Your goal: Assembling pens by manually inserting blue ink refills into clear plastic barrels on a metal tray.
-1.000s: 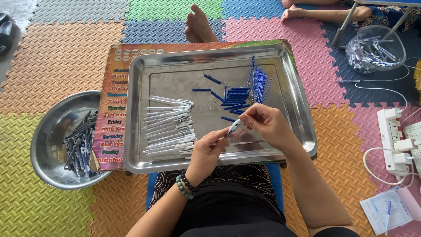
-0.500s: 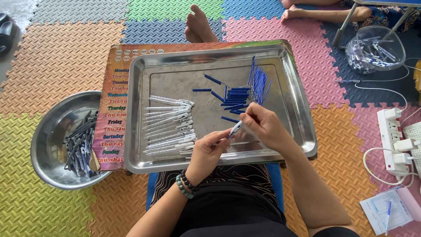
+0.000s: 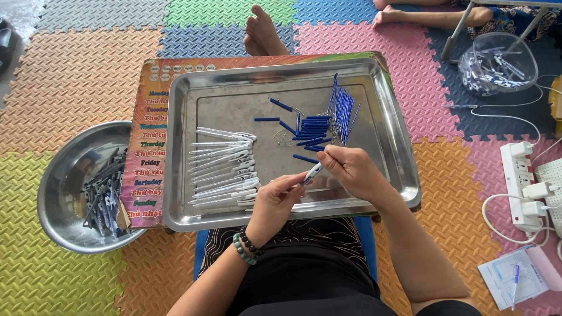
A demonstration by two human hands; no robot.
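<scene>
One printed board [image 3: 149, 146] lies flat under the metal tray [image 3: 404, 175], its left strip and top edge showing. It is rectangular with an orange-brown ground, a column of multicoloured lettering down the left strip and a row of small pale round badges along the top left.

One paper sheet [image 3: 503, 281] lies on the floor mat at lower right, white with blue printed lines, a blue pen [image 3: 514, 285] resting across it.

No screens or packages in view.

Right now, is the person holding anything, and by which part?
Yes: one pen, white barrel with a blue end, held between both hands. The left hand pinches its lower white end; the right hand grips its upper blue end with its fingers.
</scene>
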